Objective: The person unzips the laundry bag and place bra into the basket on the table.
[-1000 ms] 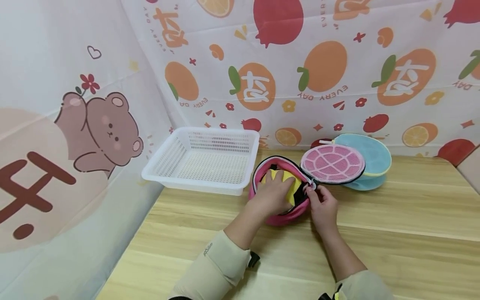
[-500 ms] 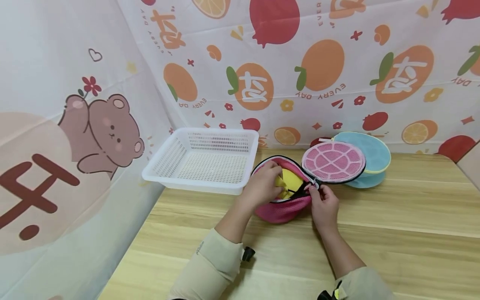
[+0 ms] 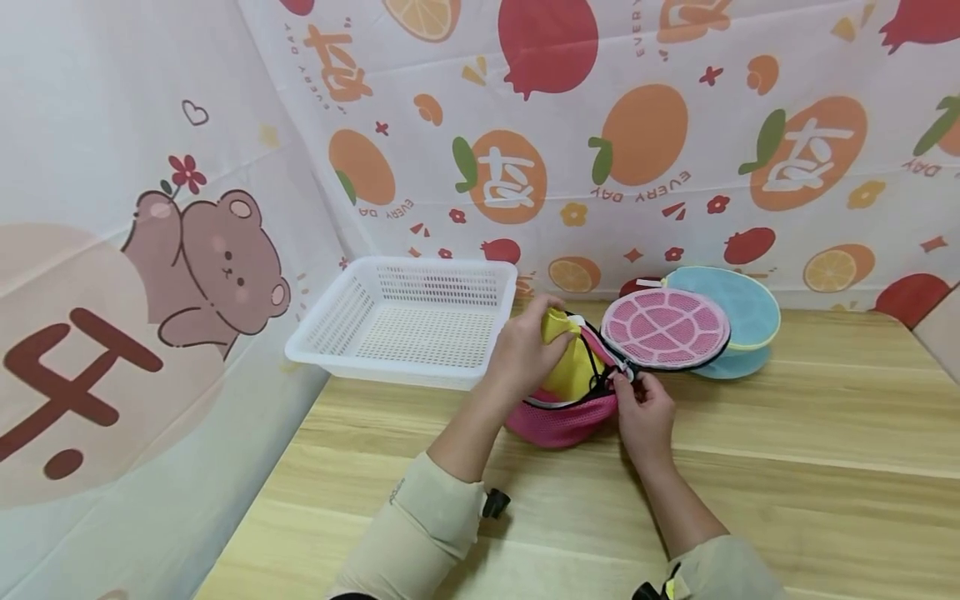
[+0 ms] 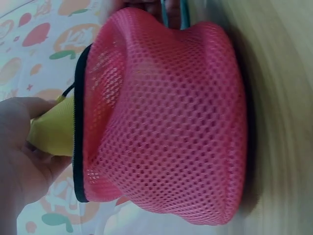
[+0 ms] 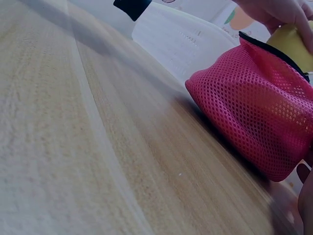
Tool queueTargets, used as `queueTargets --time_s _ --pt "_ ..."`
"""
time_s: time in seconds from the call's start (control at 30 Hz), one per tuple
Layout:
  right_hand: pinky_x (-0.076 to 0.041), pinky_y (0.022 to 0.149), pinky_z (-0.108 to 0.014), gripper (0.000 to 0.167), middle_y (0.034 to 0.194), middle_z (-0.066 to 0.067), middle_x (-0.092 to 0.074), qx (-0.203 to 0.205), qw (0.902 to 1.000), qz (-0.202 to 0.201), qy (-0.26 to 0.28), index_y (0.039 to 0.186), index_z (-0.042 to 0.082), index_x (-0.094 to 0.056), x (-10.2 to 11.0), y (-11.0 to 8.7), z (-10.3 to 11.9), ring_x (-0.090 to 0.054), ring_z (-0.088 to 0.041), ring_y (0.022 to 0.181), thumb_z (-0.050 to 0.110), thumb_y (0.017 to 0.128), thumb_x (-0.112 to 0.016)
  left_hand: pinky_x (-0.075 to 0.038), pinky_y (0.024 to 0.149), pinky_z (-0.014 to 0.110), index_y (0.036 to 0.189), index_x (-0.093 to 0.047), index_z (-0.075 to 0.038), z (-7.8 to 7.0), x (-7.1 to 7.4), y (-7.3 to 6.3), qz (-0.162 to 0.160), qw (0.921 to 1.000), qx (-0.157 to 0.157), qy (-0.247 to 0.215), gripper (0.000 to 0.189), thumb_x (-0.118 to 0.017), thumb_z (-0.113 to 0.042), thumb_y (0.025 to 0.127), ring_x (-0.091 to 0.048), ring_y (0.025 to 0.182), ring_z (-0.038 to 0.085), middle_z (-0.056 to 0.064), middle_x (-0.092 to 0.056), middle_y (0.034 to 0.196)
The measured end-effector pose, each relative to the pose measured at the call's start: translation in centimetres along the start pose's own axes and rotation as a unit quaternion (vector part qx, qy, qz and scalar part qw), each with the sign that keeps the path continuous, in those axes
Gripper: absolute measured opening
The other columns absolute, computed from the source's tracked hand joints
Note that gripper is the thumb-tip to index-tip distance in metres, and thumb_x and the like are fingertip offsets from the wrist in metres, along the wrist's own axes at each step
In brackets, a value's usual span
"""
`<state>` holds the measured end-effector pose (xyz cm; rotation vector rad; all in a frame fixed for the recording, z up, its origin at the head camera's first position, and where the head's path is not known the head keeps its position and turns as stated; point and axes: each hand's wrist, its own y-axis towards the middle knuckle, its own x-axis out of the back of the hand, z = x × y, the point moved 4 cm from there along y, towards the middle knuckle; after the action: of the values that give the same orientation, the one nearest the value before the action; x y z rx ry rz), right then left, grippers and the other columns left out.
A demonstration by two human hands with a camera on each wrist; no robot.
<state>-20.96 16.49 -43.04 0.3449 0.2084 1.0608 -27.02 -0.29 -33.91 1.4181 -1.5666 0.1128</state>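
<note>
Fruit-printed cloth [image 3: 645, 133] reading "EVERY DAY" backs your wooden table [image 3: 780, 467], where the pink mesh bag [image 3: 562, 423] sits unzipped. Your left hand [image 3: 522, 348] pinches the yellow item [image 3: 568, 375] in its mouth; your right hand [image 3: 648, 417] pinches its three o'clock edge, with the white basket [image 3: 397, 376] at ten, blue round item [image 3: 742, 304] at two.

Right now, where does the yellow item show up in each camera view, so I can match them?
Head: the yellow item, just right of and below centre.
Left wrist: the yellow item, at the left, about mid-height.
Right wrist: the yellow item, upper right, against the edge.
Shared landmark: the pink mesh bag it sticks out of.
</note>
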Motion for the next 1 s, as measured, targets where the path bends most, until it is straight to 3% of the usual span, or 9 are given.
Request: queueTargets --time_s 0.07,0.13,0.27,0.37,0.53,0.67,0.8,0.93,1.0 --pt "-0.045 0.059 -0.010 0.012 0.082 -0.028 -0.065 0.007 1.0000 -0.003 -0.003 0.090 -0.017 -0.064 0.0 0.0 0.1 -0.053 0.003 0.066 -0.005 0.094 -0.063 -0.056 0.069 0.033 0.133 -0.056 -0.011 0.1 -0.2 0.2 0.039 0.9991 0.016 -0.011 0.053 -0.082 -0.022 0.088 -0.067 0.084 0.020 0.010 -0.071 0.117" --pt "-0.044 0.057 -0.010 0.011 0.080 -0.026 -0.064 0.014 0.9999 -0.006 -0.008 0.089 -0.016 -0.064 0.0 0.0 0.2 -0.052 0.003 0.065 -0.006 0.093 -0.063 -0.055 0.075 0.034 0.142 -0.050 -0.011 0.5 -1.0 0.2 0.111 0.9932 0.033 -0.005 0.067 -0.083 -0.029 0.086 -0.064 0.090 0.019 0.009 -0.067 0.124" --pt "-0.045 0.059 -0.009 0.009 0.082 -0.025 -0.066 0.020 0.9997 -0.004 -0.011 0.090 -0.017 -0.065 0.0 -0.2 0.4 -0.054 0.004 0.067 -0.009 0.092 -0.063 -0.047 0.101 0.040 0.146 -0.047 -0.013 1.7 -3.4 -0.4 0.280 0.9566 0.049 0.061 0.075 -0.082 -0.041 0.085 -0.052 0.123 0.027 0.008 -0.054 0.139" --pt "-0.047 0.063 -0.009 0.010 0.085 -0.026 -0.067 0.015 0.9998 0.002 -0.014 0.092 -0.017 -0.066 -0.1 -0.4 0.5 -0.055 0.003 0.071 -0.007 0.092 -0.063 -0.043 0.104 0.042 0.133 -0.054 -0.014 2.5 -4.5 -0.8 0.327 0.9406 0.055 0.072 0.064 -0.083 -0.041 0.083 -0.046 0.127 0.033 0.009 -0.048 0.138" --pt "-0.045 0.062 -0.010 0.010 0.084 -0.022 -0.065 0.006 0.9998 0.003 -0.021 0.091 -0.016 -0.066 0.0 -0.7 0.5 -0.053 0.002 0.070 -0.006 0.092 -0.063 -0.045 0.087 0.032 0.109 -0.051 -0.015 3.2 -5.4 -0.5 0.322 0.9433 0.075 0.030 0.053 -0.087 -0.037 0.078 -0.048 0.103 0.022 0.005 -0.051 0.111" --pt "-0.044 0.061 -0.010 0.010 0.082 -0.021 -0.064 0.007 0.9997 0.002 -0.025 0.089 -0.015 -0.065 0.1 -0.8 0.4 -0.052 0.002 0.069 -0.006 0.092 -0.063 -0.045 0.090 0.032 0.125 -0.052 -0.012 3.4 -5.9 -0.5 0.322 0.9430 0.071 0.042 0.066 -0.089 -0.034 0.076 -0.050 0.105 0.022 0.007 -0.054 0.117" --pt "-0.044 0.062 -0.009 0.009 0.082 -0.021 -0.064 0.015 0.9995 -0.005 -0.027 0.089 -0.016 -0.064 0.2 -0.7 0.2 -0.052 0.002 0.069 -0.007 0.092 -0.063 -0.045 0.091 0.032 0.131 -0.057 -0.011 3.3 -5.7 -0.4 0.285 0.9548 0.036 0.075 0.069 -0.090 -0.034 0.074 -0.052 0.105 0.021 0.005 -0.058 0.117" --pt "-0.043 0.062 -0.009 0.008 0.080 -0.021 -0.063 0.023 0.9992 -0.015 -0.028 0.087 -0.016 -0.064 0.2 -0.4 0.1 -0.051 0.002 0.069 -0.008 0.091 -0.063 -0.045 0.077 0.027 0.097 -0.065 -0.010 2.9 -4.6 -0.1 0.236 0.9694 -0.023 0.065 0.034 -0.089 -0.020 0.076 -0.052 0.090 0.016 0.002 -0.057 0.095" --pt "-0.043 0.062 -0.009 0.008 0.079 -0.020 -0.063 0.026 0.9992 -0.017 -0.027 0.086 -0.015 -0.063 0.1 -0.2 0.1 -0.051 0.002 0.068 -0.008 0.091 -0.063 -0.045 0.074 0.025 0.090 -0.062 -0.011 2.5 -3.7 0.0 0.204 0.9776 -0.040 0.034 0.028 -0.086 -0.010 0.075 -0.052 0.086 0.013 0.001 -0.057 0.092"
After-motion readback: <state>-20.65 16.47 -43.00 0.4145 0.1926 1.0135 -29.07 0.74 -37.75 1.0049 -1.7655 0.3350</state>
